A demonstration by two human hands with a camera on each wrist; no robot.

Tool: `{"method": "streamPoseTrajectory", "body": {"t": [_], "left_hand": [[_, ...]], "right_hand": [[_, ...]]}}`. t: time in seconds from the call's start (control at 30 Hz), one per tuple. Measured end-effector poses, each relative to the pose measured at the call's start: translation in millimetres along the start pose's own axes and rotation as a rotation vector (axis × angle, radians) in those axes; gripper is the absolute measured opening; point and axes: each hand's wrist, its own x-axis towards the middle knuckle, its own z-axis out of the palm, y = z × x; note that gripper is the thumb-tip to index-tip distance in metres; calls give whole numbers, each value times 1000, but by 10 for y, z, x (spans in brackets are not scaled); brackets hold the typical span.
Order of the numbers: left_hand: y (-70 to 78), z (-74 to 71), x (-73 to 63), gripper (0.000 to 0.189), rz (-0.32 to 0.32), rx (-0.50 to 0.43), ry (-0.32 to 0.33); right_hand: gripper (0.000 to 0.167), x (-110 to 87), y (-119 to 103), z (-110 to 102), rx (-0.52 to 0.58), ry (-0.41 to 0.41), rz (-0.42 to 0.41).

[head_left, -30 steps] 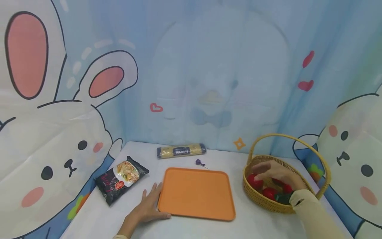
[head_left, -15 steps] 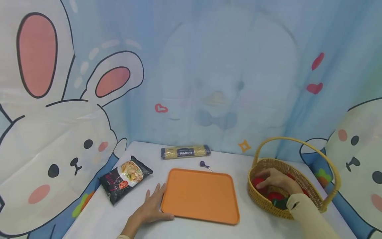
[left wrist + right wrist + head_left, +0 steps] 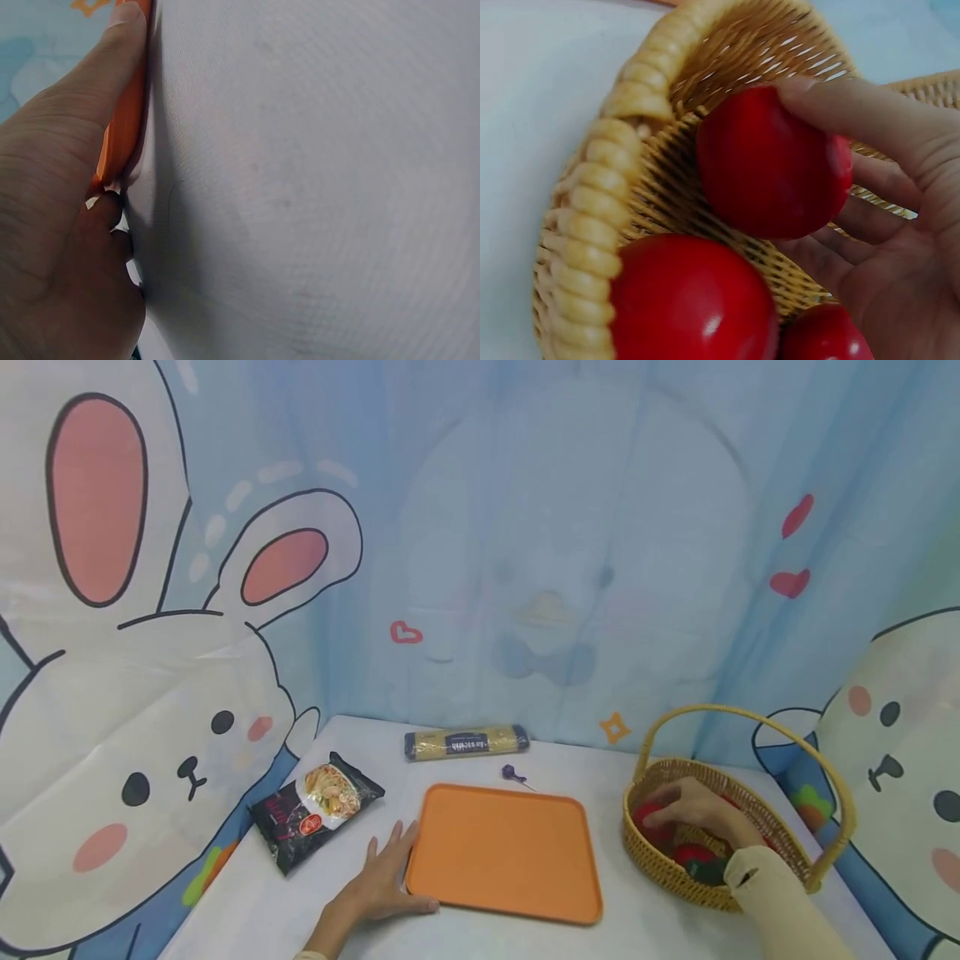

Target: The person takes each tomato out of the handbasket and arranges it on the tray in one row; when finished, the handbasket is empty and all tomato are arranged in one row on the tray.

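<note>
a: so, nearest first, at the lower left of the head view: the left hand [image 3: 382, 881] lies flat on the white table [image 3: 255, 910], fingers straight and relaxed, its thumb along the near left edge of the flat orange plastic tray [image 3: 506, 852]. it grips nothing.

b: and the right hand [image 3: 693, 810]?

a: lower right, inside the round woven wicker basket with the hoop handle [image 3: 757, 881]. its thumb and fingers are curled round a glossy red tomato-like ball [image 3: 769, 161] up against the basket's inner wall.

b: how would that ball handle, do you think?

a: smooth and shiny, so probably slippery; it looks firm and light. a wrap round its widest part seems best. more red balls [image 3: 694, 300] lie just beside it.

b: further back?

a: a black noodle packet [image 3: 315, 806] at left, a small purple thing [image 3: 512, 772] behind the tray, then a long pasta pack [image 3: 467, 742] by the cartoon curtain.
</note>
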Motion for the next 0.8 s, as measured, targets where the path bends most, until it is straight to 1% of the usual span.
{"method": "streamPoseTrajectory", "body": {"t": [0.13, 0.2, 0.27, 0.33, 0.43, 0.47, 0.57, 0.67, 0.77, 0.8], "left_hand": [[22, -5, 0, 133, -4, 13, -5], [19, -7, 1, 132, 6, 12, 1], [-7, 3, 7, 133, 3, 14, 2], [-48, 25, 19, 133, 5, 10, 9], [-97, 50, 32, 134, 12, 5, 23], [-100, 49, 30, 134, 26, 1, 27], [-81, 43, 21, 135, 35, 2, 34], [-30, 25, 4, 133, 31, 4, 27], [29, 4, -7, 130, 6, 13, 10], [14, 12, -1, 130, 3, 15, 11]], "right_hand": [[53, -31, -27, -35, -31, 33, -5], [54, -58, -49, -58, -36, 39, -24], [55, -91, -73, -70, -13, 46, -29], [56, -132, -97, -77, -18, 63, -49], [56, -206, -134, -74, -70, 109, -93], [56, -232, -144, -71, -95, 125, -109], [53, -308, -182, -54, -141, 152, -150], [50, -387, -234, -42, -118, 147, -171], [47, -467, -326, -41, -81, 143, -190], [46, -489, -366, -42, -68, 142, -205]]}}
